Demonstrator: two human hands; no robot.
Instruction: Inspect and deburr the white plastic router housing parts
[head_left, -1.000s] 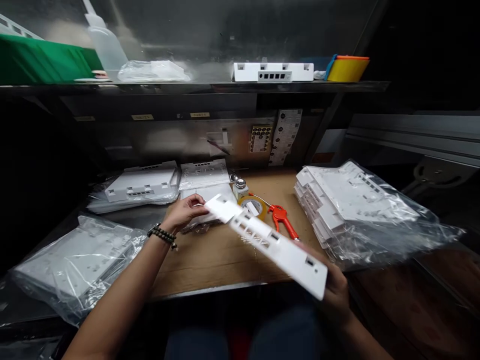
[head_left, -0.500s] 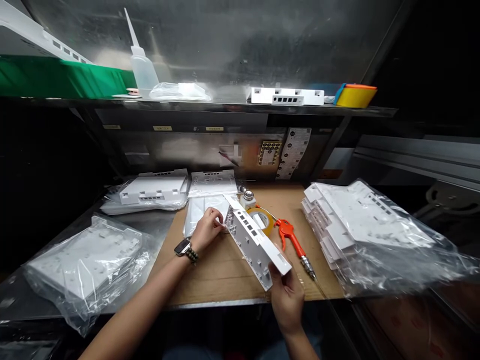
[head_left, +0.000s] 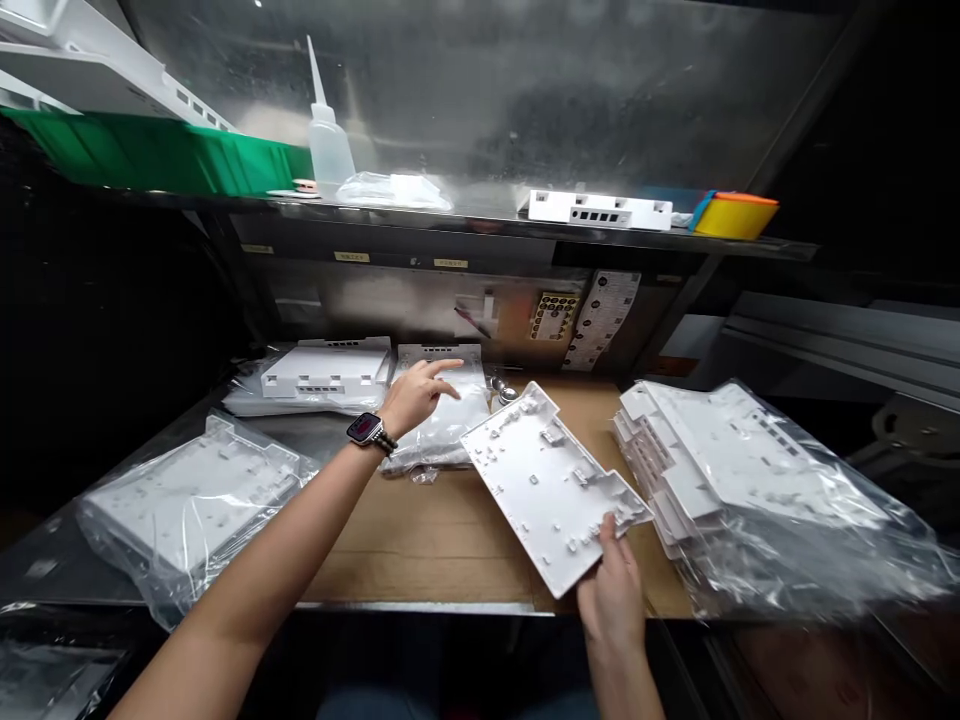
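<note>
The white plastic panel (head_left: 551, 490) is held by the right hand (head_left: 616, 590) above the right half of the brown board (head_left: 405, 540), towards the front edge of the counter (head_left: 300, 437). It is tilted, with its ribbed and clipped inner face turned up. Its lower right corner is pinched firmly, the thumb being laid on the inner face and the other fingers mostly hidden beneath.

The left hand (head_left: 412, 398) is held open, fingers spread and nothing gripped, over the wrapped packet (head_left: 442, 430) near the back edge; whether the plastic is touched cannot be told. A watch (head_left: 364, 428) is worn on the left wrist.

Beside the packet, a metal-capped bottle (head_left: 508, 395) is partly hidden by the panel. White housings (head_left: 326, 370) are stacked at the back left corner, and a bagged housing (head_left: 191, 490) is laid nearer the front left corner. At the right edge, a bagged stack (head_left: 750, 450) is piled.

On the shelf (head_left: 487, 222) above, a green bin (head_left: 165, 155), a squeeze bottle (head_left: 331, 150), a white unit (head_left: 600, 210) and a yellow container (head_left: 735, 217) are lined up from left to right.
</note>
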